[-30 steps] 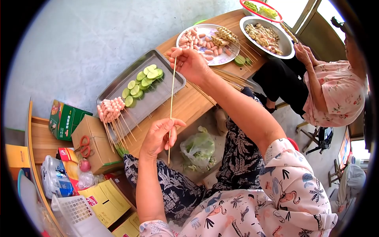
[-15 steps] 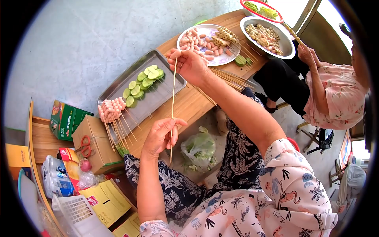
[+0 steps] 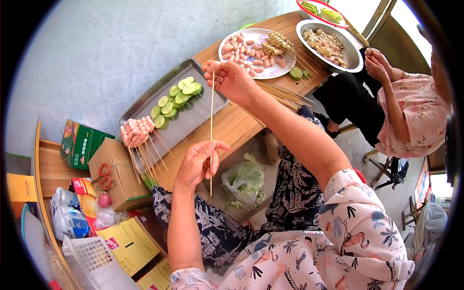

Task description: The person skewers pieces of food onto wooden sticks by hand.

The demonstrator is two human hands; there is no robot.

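Observation:
My left hand (image 3: 198, 164) pinches a thin bamboo skewer (image 3: 211, 111) near its lower end and holds it nearly upright. At the skewer's upper tip, my right hand (image 3: 234, 82) has its fingers closed; what sits between the fingertips is hard to tell from the fingers themselves. Behind the skewer lies a metal tray (image 3: 193, 113) with skewered green slices (image 3: 179, 99) and skewered small pink sausages (image 3: 137, 131). Beyond my right hand, a round plate (image 3: 278, 72) bears loose small sausages (image 3: 237, 48) and skewered, ridged tan pieces (image 3: 275, 44).
Loose skewers (image 3: 282, 96) lie on the wooden table (image 3: 232, 128). Past the plate stands a metal bowl (image 3: 355, 60) of tan pieces. Another person's hands (image 3: 377, 65) are at the right. Scissors (image 3: 104, 176) and a cardboard box (image 3: 118, 169) are at the left; a plastic bag (image 3: 244, 181) is below.
The skewer's lower end has risen slightly in my left hand. My right hand has barely moved. The other person's hands have lowered a little.

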